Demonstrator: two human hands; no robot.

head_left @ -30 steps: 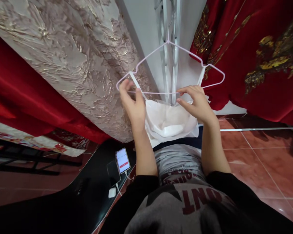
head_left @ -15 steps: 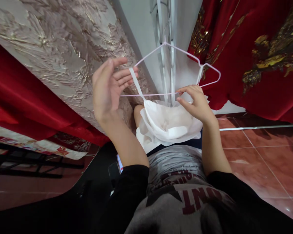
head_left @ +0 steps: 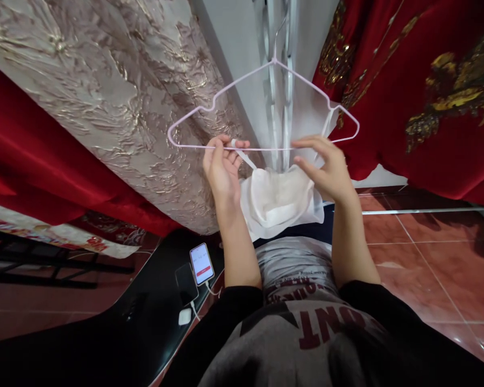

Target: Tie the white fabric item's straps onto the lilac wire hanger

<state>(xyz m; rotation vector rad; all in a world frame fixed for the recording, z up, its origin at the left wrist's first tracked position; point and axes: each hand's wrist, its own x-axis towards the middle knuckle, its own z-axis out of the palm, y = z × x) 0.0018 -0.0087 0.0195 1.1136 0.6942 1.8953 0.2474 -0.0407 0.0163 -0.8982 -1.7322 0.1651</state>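
A pale pink clothes hanger (head_left: pixel 244 80) is upright before me, with a thin metal hook. Beneath its lower bar, a white strappy garment (head_left: pixel 280 201) with sheer layers lies over my lap. My left hand (head_left: pixel 223 172) is at the bar, palm up, its fingers curled through one white strap (head_left: pixel 247 159). That strap is off the hanger's left notch. The other strap (head_left: pixel 327 123) loops over the right notch. My right hand (head_left: pixel 326 164) is around the bar's right part, the bar passing between thumb and forefinger; its other fingers are partly hidden.
A white metal stand (head_left: pixel 272 97) rises behind the hanger. Embossed pale fabric (head_left: pixel 116 107) hangs left, red embroidered cloth (head_left: pixel 371 107) right. A phone (head_left: pixel 201 263), a dark device (head_left: pixel 186 284), cables and a white case (head_left: pixel 184 316) lie on a glossy black surface (head_left: pixel 116 333) at lower left.
My left hand has moved right and down to the lower bar, bringing the strap with it off the hanger's left arm. The hanger's left side and the phone have come into sight.
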